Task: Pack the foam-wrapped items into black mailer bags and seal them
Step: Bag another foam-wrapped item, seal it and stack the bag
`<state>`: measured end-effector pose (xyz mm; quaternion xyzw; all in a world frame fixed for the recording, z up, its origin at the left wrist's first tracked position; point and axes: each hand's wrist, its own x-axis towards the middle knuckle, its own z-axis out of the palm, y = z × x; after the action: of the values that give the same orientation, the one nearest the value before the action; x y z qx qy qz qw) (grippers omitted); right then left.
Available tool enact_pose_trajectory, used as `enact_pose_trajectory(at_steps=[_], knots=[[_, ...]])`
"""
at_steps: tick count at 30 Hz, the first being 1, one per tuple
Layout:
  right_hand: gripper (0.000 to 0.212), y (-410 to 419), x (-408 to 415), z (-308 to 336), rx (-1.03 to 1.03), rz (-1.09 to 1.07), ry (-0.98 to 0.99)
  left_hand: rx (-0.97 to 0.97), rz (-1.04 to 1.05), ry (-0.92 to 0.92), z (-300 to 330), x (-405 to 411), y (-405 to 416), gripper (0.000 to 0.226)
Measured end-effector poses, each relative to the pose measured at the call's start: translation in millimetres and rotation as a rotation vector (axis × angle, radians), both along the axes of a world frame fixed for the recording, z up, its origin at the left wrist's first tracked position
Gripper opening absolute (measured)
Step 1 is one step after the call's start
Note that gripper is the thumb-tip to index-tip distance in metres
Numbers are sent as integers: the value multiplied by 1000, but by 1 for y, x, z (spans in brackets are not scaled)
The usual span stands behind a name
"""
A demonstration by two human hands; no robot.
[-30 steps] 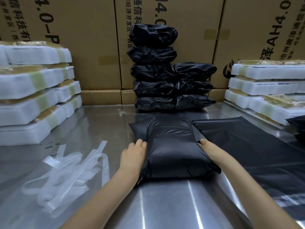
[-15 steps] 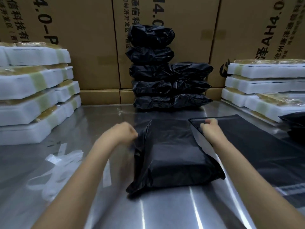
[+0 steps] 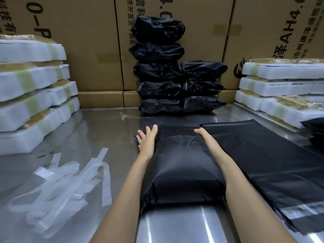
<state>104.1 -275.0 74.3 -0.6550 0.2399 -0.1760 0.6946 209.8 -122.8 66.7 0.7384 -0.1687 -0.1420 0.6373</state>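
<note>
Closest in, a steel tabletop is seen, pretty shiny, with two bare forearms stretched out over it. Between them a filled black mailer bag is laid flat, its far end folded over and flattened down. The left hand is pressed on the bag's far left corner, fingers straight and spread a bit, nothing gripped. The right hand is laid along the bag's far right edge; its fingers look mostly straight and flat against the plastic, though how they lie underneath can't be told from this angle.

Just to the right, touching that bag's side, a pile of empty black mailer bags is spread flat, with a pale adhesive strip showing on the near end. Off to the left, a tangle of peeled clear strips is scattered on the tabletop.

Further back, foam-wrapped items are stacked on the left, and more foam-wrapped items on the right, all banded with yellowish tape. At the far end, packed black bags are piled in two columns against big cardboard boxes with printed lettering.
</note>
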Motion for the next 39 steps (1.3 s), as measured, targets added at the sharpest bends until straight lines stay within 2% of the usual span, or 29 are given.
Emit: enact_pose_trajectory(at_steps=[1,2,5,9,12,19,23,25,28,30,33,35,39], knots=[[23,0,0,1,44,4,-3,-41,-14,28,-1,1,-1,63],[19,0,0,2,73,6,-11,-84,-27,57,-2,4,-1,65],[24,0,1,2,79,16,-16,-115,-77,116,-7,13,-2,71],[31,-3,2,-4,130,46,-18,-332,-160,272,-16,17,-2,70],[42,-5,3,-9,158,86,-34,-363,-192,311,-19,19,-1,69],[32,-4,1,-8,121,75,-24,-92,-159,245,-13,18,4,69],[38,1,-4,-6,133,15,33,334,-112,125,-5,9,11,83],[42,4,-6,-4,158,-4,29,454,-154,93,2,7,15,91],[45,6,-7,-2,193,-16,0,378,-241,28,21,6,20,111],[45,7,-6,-1,207,-19,-16,323,-331,-53,38,1,22,117],[47,7,-5,-3,236,-20,-26,526,-514,-189,50,-11,22,129],[46,6,-4,-3,244,-28,-24,597,-518,-225,47,-16,19,127],[42,7,-3,-1,234,-38,-14,460,-445,-214,37,-16,19,114]])
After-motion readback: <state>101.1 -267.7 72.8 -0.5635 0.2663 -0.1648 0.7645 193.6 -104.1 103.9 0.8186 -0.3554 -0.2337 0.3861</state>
